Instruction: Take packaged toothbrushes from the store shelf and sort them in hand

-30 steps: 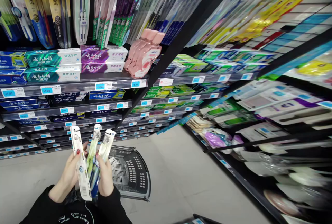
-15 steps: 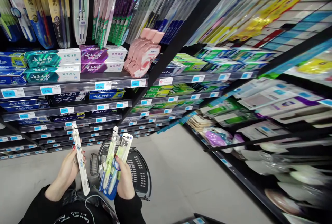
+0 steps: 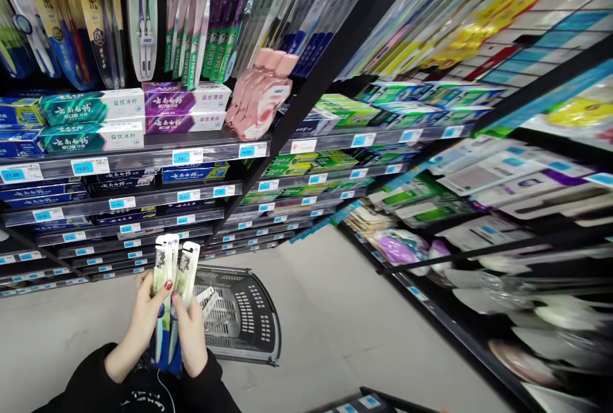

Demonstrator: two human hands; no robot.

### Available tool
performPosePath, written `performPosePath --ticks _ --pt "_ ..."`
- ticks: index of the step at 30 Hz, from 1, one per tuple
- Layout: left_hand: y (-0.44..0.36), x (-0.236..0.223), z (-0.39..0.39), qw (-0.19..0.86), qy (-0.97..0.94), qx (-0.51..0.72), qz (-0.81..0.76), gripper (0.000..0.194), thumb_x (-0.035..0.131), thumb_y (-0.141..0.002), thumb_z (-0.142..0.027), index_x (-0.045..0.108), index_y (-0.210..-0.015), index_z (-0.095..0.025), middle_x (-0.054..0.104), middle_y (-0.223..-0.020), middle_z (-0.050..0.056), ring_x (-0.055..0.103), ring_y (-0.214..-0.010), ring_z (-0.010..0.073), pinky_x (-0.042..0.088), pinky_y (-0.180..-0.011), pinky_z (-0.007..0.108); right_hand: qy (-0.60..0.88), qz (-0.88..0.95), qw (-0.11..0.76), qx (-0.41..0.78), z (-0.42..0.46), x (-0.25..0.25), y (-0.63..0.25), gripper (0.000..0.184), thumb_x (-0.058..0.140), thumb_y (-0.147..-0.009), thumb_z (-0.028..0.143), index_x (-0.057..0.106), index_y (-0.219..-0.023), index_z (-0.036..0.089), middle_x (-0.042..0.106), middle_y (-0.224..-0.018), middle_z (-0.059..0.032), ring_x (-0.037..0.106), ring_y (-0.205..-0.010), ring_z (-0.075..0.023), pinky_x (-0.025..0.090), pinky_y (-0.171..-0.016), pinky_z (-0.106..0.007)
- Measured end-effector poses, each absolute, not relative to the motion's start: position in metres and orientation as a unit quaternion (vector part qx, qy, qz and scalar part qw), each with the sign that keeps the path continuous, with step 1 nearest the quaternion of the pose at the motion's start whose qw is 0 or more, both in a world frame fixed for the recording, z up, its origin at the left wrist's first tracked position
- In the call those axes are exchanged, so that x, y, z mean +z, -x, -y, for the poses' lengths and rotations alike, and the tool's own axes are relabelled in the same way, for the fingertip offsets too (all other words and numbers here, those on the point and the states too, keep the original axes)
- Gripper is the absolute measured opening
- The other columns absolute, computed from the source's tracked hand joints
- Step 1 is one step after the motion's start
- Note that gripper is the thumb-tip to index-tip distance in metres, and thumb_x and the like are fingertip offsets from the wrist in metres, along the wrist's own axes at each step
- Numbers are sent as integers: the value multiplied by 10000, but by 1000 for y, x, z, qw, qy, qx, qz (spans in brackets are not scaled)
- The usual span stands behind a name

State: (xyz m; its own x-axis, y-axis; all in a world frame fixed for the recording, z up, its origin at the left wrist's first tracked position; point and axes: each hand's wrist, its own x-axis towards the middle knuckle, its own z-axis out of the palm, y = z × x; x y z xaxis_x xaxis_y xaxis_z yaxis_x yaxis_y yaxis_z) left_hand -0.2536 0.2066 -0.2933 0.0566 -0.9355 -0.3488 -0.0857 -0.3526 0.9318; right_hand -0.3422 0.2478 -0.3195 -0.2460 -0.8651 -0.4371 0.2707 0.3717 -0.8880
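Observation:
Low in front of my body, both hands hold packaged toothbrushes side by side, white at the top with green and blue below. My left hand (image 3: 143, 317) is closed on the left toothbrush packs (image 3: 163, 263), its thumb across their front. My right hand (image 3: 190, 330) grips the right toothbrush pack (image 3: 189, 266), thumb also in front. The packs touch or overlap, and their exact number is hard to make out. Just right of my hands is a dark shopping basket (image 3: 258, 311) with slotted sides. Narrow white packages (image 3: 209, 301) lie inside it.
Ahead, a shelf edge (image 3: 110, 159) carries toothpaste boxes (image 3: 90, 106) and pink bottles (image 3: 261, 97). Hanging toothbrush packs (image 3: 191, 23) fill the rack above. Another shelf unit (image 3: 431, 311) runs along the right. Grey floor (image 3: 325, 311) lies between.
My left hand has turned its pack from edge-on to face me. My right hand has moved left, bringing its packs beside it. More of the basket's inside shows now.

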Motion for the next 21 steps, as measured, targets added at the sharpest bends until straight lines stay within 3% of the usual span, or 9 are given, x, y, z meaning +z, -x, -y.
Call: performPosePath --ticks 4,9,13,16,19,21 --pt "251 -297 -205 373 -570 -606 411 313 552 -764 -451 553 -944 -195 584 -942 75 518 -946 261 385 -839 351 260 -554 598 -517 -250 -316 340 439 519 -801 451 525 -1144 178 554 -1155 -77 487 -1102 -207 358 -959 -314" --pt "248 -309 -213 365 -595 -603 385 432 539 -728 -577 456 -929 -203 543 -891 65 532 -900 248 402 -826 359 289 -473 663 -503 -249 -317 343 611 712 -637 369 487 -1172 177 583 -1097 -79 541 -1014 -229 414 -890 -337" --pt "250 -319 -222 340 -598 -666 288 583 529 -740 -584 294 -1160 -255 487 -1150 93 504 -1050 251 380 -907 376 230 -446 712 -491 -252 -329 343 646 773 -536 270 512 -1117 165 626 -981 -57 589 -869 -203 461 -777 -311" --pt "251 -325 -225 302 -538 -736 278 700 521 -739 -600 209 -1266 -260 346 -1347 114 347 -1223 252 302 -996 356 133 -462 726 -491 -256 -346 349 549 787 -480 190 567 -981 145 644 -884 -44 598 -763 -178 471 -685 -268" --pt "245 -332 -225 282 -499 -741 348 771 591 -696 -582 238 -1284 -231 217 -1424 125 215 -1289 252 230 -1035 349 20 -481 723 -495 -267 -374 372 456 775 -498 232 573 -896 135 642 -777 -45 608 -683 -185 471 -604 -265" --pt "234 -335 -222 239 -512 -739 366 749 631 -640 -601 361 -1227 -221 269 -1404 136 259 -1268 291 241 -1024 390 -35 -507 708 -490 -281 -397 395 409 759 -517 278 565 -847 134 628 -683 -39 612 -634 -189 468 -568 -263"
